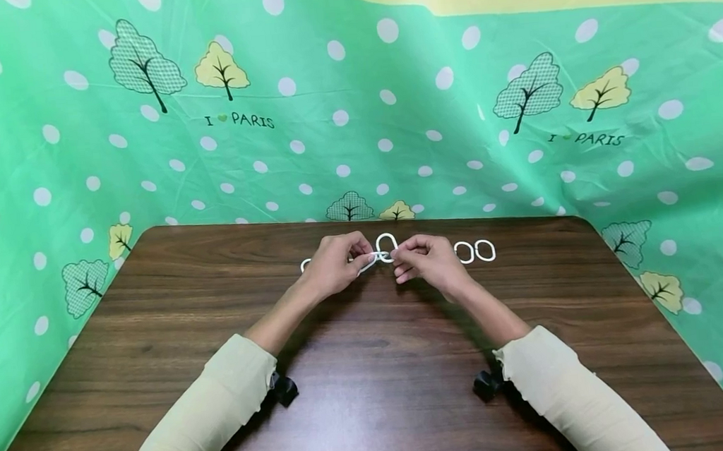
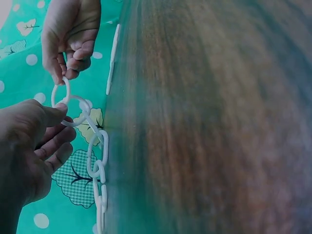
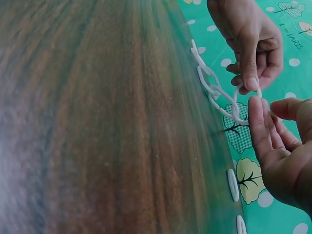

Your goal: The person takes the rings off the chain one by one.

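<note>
White oval chain links, plastic-looking, are joined into a chain (image 2: 106,146) that trails along the table from the left hand. The left hand (image 1: 342,264) pinches a link (image 2: 53,95) between thumb and fingers near the table's far side. Opposite it, the right hand (image 1: 428,259) has thumb and fingertips on the same link, close to the left fingertips. In the head view an oval link (image 1: 386,235) shows just beyond and between the two hands. Part of the chain is hidden behind the left hand, where a link's end (image 1: 304,266) peeks out.
Two loose white links (image 1: 494,250) lie right of the right hand; they also appear as links (image 3: 230,184) near the table edge. The brown wood-grain table (image 1: 375,394) ends against a green dotted cloth (image 1: 302,117). A black wrist camera (image 1: 285,389) sits at the left sleeve.
</note>
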`<state>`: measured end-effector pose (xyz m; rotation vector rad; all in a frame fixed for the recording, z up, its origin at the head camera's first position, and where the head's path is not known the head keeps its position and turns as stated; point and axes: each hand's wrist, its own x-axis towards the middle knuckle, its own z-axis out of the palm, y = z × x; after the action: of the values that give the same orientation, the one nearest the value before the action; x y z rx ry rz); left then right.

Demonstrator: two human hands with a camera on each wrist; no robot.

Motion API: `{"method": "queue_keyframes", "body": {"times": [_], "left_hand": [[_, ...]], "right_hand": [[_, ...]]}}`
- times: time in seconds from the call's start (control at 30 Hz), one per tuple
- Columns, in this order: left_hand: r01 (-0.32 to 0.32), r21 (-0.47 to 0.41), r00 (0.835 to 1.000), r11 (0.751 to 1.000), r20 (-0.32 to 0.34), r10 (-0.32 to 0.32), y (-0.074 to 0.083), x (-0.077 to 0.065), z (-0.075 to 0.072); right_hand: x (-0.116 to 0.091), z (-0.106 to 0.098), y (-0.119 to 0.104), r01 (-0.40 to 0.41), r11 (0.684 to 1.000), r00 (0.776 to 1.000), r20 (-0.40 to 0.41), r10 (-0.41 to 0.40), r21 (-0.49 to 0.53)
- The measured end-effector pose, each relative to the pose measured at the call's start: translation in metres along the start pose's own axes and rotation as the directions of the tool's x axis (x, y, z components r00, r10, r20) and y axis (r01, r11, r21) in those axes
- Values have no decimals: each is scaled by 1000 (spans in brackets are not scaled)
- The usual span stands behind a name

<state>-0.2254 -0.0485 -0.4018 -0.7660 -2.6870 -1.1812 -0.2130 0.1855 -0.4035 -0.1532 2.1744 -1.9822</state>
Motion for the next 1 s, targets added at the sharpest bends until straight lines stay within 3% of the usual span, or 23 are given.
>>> {"method": "queue_keyframes", "body": {"times": [0.37, 1.0], "left_hand": [[12, 27, 1000, 1000, -10, -12, 6, -2, -4], [25, 46, 999, 999, 35, -27, 21, -2, -6]], "right_hand": [[-1, 1, -1, -23, 999, 1000, 0, 23, 45], [-2, -9, 1, -90, 990, 996, 9, 90, 111]]}}
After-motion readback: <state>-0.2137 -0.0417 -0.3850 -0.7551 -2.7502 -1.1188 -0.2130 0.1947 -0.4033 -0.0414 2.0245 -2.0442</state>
